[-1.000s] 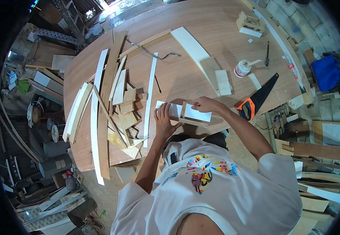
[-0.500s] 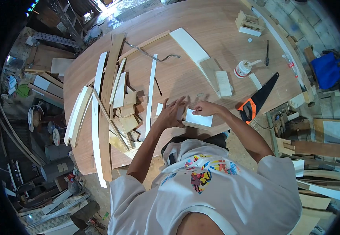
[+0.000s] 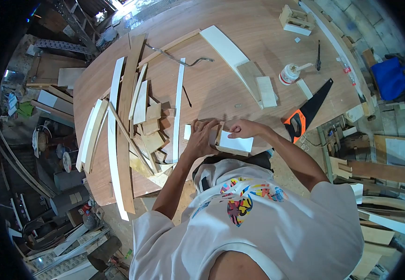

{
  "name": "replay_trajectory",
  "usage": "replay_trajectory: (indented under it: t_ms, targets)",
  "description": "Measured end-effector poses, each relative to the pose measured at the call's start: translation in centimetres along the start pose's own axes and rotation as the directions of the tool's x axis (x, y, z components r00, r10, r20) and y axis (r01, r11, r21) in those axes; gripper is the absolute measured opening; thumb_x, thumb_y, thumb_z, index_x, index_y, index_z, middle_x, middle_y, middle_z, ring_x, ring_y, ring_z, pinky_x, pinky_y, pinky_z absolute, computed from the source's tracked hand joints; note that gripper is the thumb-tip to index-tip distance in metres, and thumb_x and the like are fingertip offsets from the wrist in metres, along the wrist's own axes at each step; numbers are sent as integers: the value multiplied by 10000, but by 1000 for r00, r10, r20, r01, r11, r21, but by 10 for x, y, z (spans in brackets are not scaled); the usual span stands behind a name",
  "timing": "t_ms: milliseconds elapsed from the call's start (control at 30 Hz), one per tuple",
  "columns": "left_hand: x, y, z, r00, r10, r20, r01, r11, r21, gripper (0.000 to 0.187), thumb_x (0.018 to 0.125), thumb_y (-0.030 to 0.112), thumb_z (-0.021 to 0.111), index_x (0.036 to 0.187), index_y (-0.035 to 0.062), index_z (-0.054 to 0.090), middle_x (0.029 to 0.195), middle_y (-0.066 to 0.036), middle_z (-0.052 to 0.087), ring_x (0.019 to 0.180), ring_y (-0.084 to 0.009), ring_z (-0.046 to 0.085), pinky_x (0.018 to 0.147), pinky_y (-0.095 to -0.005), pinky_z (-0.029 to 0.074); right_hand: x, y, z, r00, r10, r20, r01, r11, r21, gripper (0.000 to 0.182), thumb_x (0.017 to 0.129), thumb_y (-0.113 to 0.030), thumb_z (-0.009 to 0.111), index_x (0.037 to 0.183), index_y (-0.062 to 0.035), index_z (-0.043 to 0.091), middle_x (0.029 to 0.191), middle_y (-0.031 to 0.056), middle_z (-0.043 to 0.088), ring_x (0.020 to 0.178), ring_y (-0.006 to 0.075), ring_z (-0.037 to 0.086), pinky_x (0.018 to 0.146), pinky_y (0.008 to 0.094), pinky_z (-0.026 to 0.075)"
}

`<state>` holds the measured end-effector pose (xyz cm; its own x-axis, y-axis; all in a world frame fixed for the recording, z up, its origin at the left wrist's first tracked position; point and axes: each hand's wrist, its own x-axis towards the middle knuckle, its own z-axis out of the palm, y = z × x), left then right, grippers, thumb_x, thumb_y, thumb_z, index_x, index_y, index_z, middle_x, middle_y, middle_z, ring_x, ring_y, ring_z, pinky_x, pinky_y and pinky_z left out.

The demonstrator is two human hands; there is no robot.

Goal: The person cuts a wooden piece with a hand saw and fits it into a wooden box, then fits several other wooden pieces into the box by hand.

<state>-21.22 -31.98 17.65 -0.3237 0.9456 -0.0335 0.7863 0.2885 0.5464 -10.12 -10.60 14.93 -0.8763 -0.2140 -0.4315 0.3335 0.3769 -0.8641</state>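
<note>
A small wooden piece with a white face (image 3: 236, 143) lies at the table's near edge, in front of my body. My left hand (image 3: 202, 136) is bent over wood at the left end of this piece, its fingers curled round something I cannot make out. On the right, my right hand (image 3: 243, 129) is closed in a fist or pinch at the white face's upper edge; what its fingers hold, if anything, is too small to tell. A small white block (image 3: 187, 131) shows just left of my left hand.
Long strips (image 3: 127, 116) and wood offcuts (image 3: 153, 142) lie on the left of the table (image 3: 221, 88). Rightward are a handsaw (image 3: 311, 108) with an orange handle, a white tub (image 3: 288, 74), flat boards (image 3: 267, 92) and a slatted wooden piece (image 3: 297, 21).
The fingers of my left hand have come down and curled closer to the wood. My right hand stays nearly in place. The whole view has shifted slightly.
</note>
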Motion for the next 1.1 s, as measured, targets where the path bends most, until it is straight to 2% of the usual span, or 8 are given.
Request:
replay_trajectory:
  t_ms: [67, 133, 367, 433, 533, 767, 833, 1100]
  targets:
    - [0, -5, 5, 1000, 1, -2, -1, 1000, -25, 1131, 337, 401, 876, 1319, 180, 360, 1306, -41, 468, 1257, -251, 399, 1098, -523, 86, 2, 0, -2, 999, 33, 11, -32, 999, -36, 372, 829, -367, 663, 928, -9, 673, 682, 55, 616, 621, 128, 523, 574, 300, 429]
    - [-1, -1, 3, 1000, 11, -10, -11, 1000, 4, 1110, 348, 386, 859, 1311, 153, 358, 1294, -44, 475, 1235, -262, 417, 1099, -520, 113, 2, -2, -2, 998, 58, 22, -57, 998, -39, 379, 814, -365, 675, 931, -4, 677, 769, 108, 672, 667, 151, 590, 612, 309, 469]
    - [-6, -2, 9, 1000, -3, -13, 4, 999, 42, 1090, 371, 441, 863, 1306, 159, 380, 1284, -49, 468, 1239, -263, 389, 1100, -517, 99, -3, -9, -3, 997, 43, 58, -40, 998, -45, 379, 804, -357, 686, 947, -6, 675, 739, 95, 662, 647, 148, 577, 597, 308, 460]
    - [-8, 0, 8, 1000, -13, -8, 13, 999, 41, 1086, 372, 440, 863, 1304, 160, 382, 1273, -56, 470, 1232, -263, 391, 1102, -516, 103, -5, -10, -2, 999, 18, 40, -15, 997, -82, 337, 813, -343, 682, 908, -19, 673, 564, -13, 509, 544, 96, 420, 505, 295, 358]
    - [-11, 3, 7, 1000, -22, -15, 23, 999, 39, 1080, 372, 434, 861, 1301, 159, 386, 1251, -69, 476, 1221, -266, 394, 1105, -516, 109, -6, -10, 0, 999, 15, 50, -13, 999, -38, 342, 809, -351, 686, 906, -23, 672, 559, -16, 495, 542, 102, 417, 504, 296, 352]
    - [-13, 6, 6, 998, -57, 10, 57, 997, 49, 1089, 365, 420, 867, 1303, 151, 384, 1260, -78, 466, 1239, -275, 372, 1112, -517, 103, -7, -17, 0, 998, 47, 49, -43, 996, -74, 358, 808, -362, 686, 919, -22, 670, 578, 1, 527, 556, 109, 439, 522, 293, 372]
    - [-12, 7, 6, 998, -65, 13, 64, 997, 37, 1095, 362, 422, 870, 1304, 149, 381, 1259, -80, 468, 1243, -275, 369, 1113, -516, 97, -6, -16, -2, 994, 81, 67, -74, 992, -103, 386, 791, -377, 688, 956, -28, 680, 731, 83, 646, 649, 168, 558, 606, 320, 441]
    - [-12, 5, 8, 998, -52, -18, 52, 999, 14, 1117, 353, 431, 874, 1308, 148, 368, 1236, -93, 489, 1239, -285, 375, 1114, -512, 80, -7, -19, -3, 995, 88, 50, -81, 988, -128, 400, 790, -391, 689, 945, -22, 685, 721, 95, 647, 636, 175, 556, 590, 326, 440]
